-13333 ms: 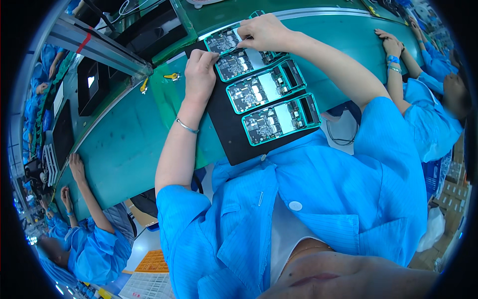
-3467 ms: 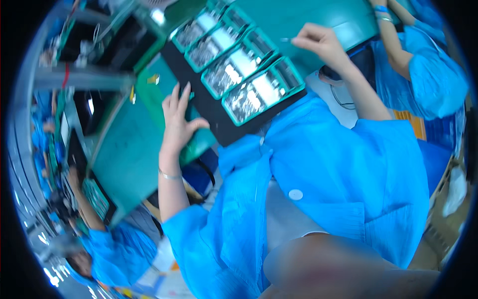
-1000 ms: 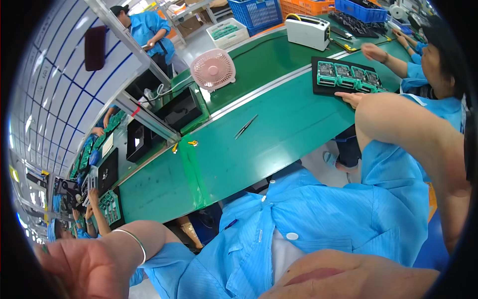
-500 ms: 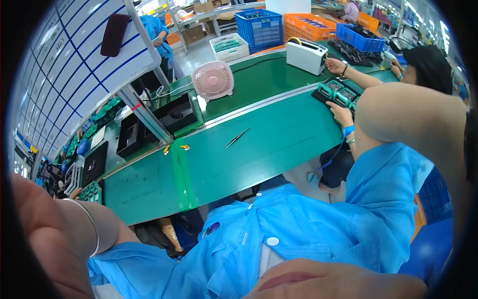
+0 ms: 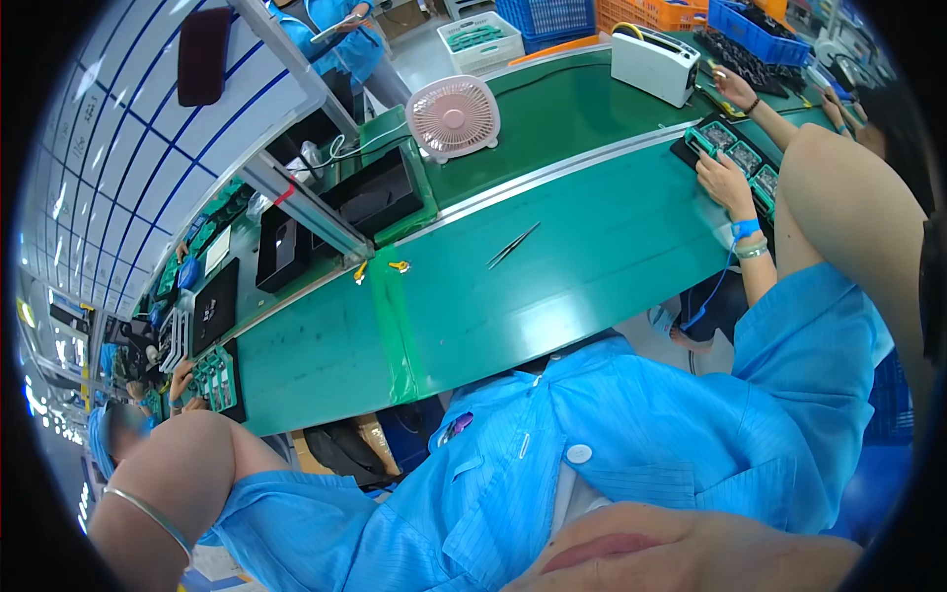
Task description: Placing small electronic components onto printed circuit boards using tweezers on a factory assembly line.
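Note:
Both my arms are bent up toward my head, and neither of my hands shows. My left forearm, with a thin bracelet, rises at the lower left. On the right, my bare right arm runs up to a dark band at the picture's edge. Between them, on the green bench, lies a pair of metal tweezers, touched by no hand. A strip of green tape crosses the bench to the left of the tweezers.
A pink fan, a white box-shaped device and a black open box stand behind. A co-worker's hand holds a tray of green-framed parts. At left, another person handles a green tray. A metal post supports the whiteboard.
My view has shifted, so the bench and tweezers sit further right. My left hand, partly visible before at the left edge, has gone out of view. The right co-worker's hand has moved onto the tray.

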Motion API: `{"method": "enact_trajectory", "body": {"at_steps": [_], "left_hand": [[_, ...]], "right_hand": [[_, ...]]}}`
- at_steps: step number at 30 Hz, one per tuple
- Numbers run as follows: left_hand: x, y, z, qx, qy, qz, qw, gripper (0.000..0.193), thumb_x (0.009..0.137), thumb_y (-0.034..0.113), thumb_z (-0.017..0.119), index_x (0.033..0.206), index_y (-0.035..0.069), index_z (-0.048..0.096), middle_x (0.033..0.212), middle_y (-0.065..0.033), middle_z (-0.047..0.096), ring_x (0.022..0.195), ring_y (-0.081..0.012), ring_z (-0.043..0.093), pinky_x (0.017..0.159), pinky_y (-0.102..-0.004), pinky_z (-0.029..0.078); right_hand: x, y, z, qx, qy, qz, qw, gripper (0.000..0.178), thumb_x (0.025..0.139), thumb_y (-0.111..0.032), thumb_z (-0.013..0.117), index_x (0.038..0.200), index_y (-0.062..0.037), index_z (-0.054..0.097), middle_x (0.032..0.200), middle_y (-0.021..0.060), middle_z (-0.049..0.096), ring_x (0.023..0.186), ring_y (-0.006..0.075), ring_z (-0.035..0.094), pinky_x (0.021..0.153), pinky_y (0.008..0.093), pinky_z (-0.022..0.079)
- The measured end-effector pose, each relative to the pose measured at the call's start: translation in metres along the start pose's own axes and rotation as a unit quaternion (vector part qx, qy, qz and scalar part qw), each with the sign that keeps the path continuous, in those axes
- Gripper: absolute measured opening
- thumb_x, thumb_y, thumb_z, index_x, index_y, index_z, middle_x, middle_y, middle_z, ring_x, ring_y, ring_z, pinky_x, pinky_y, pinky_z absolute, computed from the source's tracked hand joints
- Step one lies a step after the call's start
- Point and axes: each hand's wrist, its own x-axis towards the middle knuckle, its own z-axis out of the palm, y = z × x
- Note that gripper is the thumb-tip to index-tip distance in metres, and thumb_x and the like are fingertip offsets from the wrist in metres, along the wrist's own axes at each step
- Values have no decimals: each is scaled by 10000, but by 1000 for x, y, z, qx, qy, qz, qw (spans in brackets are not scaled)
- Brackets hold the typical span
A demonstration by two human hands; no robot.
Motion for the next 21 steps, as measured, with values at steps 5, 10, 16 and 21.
{"method": "enact_trajectory", "body": {"at_steps": [5, 10, 16, 21], "left_hand": [[-11, -10, 2, -16, 25, -11, 999, 830, 1009, 448, 616, 1598, 155, 110, 1605, -223, 158, 1318, -264, 563, 912, -325, 589], [-18, 1, 8, 12, 16, -59, 998, 803, 1012, 439, 612, 1589, 154, 132, 1591, -219, 184, 1309, -262, 568, 906, -322, 589], [-41, -25, 43, -48, 53, -52, 996, 772, 1016, 428, 608, 1578, 153, 158, 1574, -213, 215, 1298, -259, 574, 899, -318, 589], [-53, -30, 62, -60, 36, -48, 996, 746, 1019, 419, 605, 1569, 151, 179, 1559, -208, 241, 1289, -257, 579, 893, -315, 589]], "right_hand": [[13, -36, 52, -480, -35, -13, 876, 347, 1042, -389, 481, 1067, -51, 555, 958, 102, 531, 974, 303, 545, 833, 408, 469], [30, -42, 31, -794, -10, -45, 606, 222, 1040, -312, 498, 1016, -91, 512, 893, 75, 547, 830, 226, 571, 712, 371, 507], [41, -31, 27, -756, 5, -93, 648, 256, 1041, -335, 497, 984, -86, 485, 884, 86, 528, 821, 251, 564, 692, 392, 491], [18, -23, 38, -694, 27, -89, 714, 287, 1042, -355, 496, 958, -82, 463, 876, 94, 512, 813, 271, 558, 675, 410, 478]]}}
